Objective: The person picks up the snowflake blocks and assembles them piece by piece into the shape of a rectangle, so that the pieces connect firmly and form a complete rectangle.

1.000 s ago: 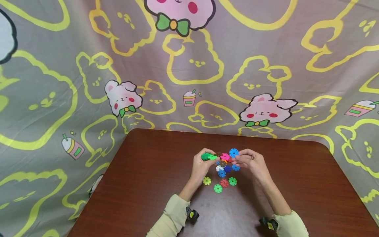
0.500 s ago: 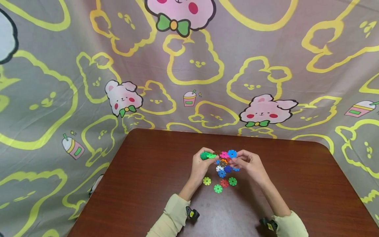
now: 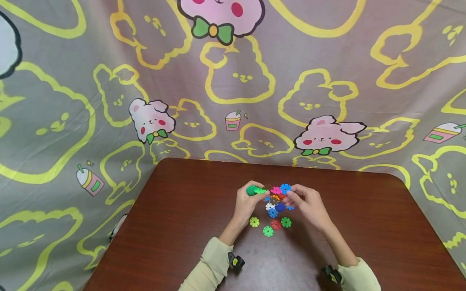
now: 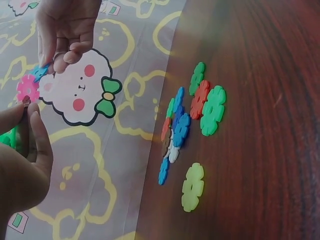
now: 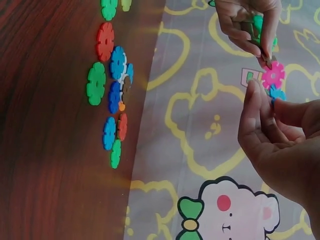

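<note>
Above the table, my left hand (image 3: 246, 205) pinches a brown notched snowflake disc (image 3: 268, 188) that is part of a short chain. Green discs (image 3: 251, 190) of this chain sit by its palm, and a pink disc (image 5: 273, 75) sticks out beyond its fingertips. From the other side, my right hand (image 3: 310, 204) pinches a blue disc (image 3: 285, 188) between thumb and fingers. In both wrist views the blue disc's edge meets the pink disc; how deep the notches interlock is hard to tell. Fingers partly hide the blue and brown discs.
Loose discs lie on the brown table (image 3: 189, 210) below the hands: a yellow disc (image 4: 193, 187), a red disc (image 5: 105, 42), a white disc (image 3: 270, 206), and several blue, green and orange ones. A patterned cloth (image 3: 233, 81) hangs behind the table.
My right hand has brought the blue disc slightly left and down, against the pink disc. The left hand has stayed almost still, and the table discs have not moved.
</note>
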### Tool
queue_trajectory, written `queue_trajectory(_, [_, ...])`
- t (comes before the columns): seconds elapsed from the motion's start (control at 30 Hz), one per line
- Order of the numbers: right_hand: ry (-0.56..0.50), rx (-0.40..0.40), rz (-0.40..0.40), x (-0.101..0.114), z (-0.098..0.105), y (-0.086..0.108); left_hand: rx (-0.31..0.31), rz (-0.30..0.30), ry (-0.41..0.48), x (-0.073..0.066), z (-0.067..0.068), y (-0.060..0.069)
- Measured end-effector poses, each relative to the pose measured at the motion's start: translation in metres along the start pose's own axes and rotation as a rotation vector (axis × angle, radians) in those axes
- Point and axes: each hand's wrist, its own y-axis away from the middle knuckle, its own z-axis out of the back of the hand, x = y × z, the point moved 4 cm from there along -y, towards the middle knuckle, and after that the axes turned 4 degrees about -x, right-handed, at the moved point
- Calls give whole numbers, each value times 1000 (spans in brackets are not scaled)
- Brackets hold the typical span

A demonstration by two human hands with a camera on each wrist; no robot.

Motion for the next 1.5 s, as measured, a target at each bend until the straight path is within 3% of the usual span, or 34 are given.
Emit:
queue_trajectory(0.33, [38, -75, 23, 4, 0, 1, 12, 4, 10, 0, -4, 2])
queue_trajectory(0.63, [55, -31, -46, 0, 3, 2, 38, 6, 11, 2, -5, 4])
queue_trajectory(0.83, [13, -33, -62, 1, 3, 1, 18, 27, 78, 3, -4, 3])
queue_trajectory(1.1, [-23, -56, -70, 3, 3, 1, 3, 24, 82, 3, -2, 3])
queue_trajectory(1.33, [-65, -81, -131, -3, 5, -2, -31, 37, 77, 4, 0, 3])
queue_trajectory(1.5, [-39, -93, -165, -10, 8, -4, -52, 39, 104, 5, 1, 2])
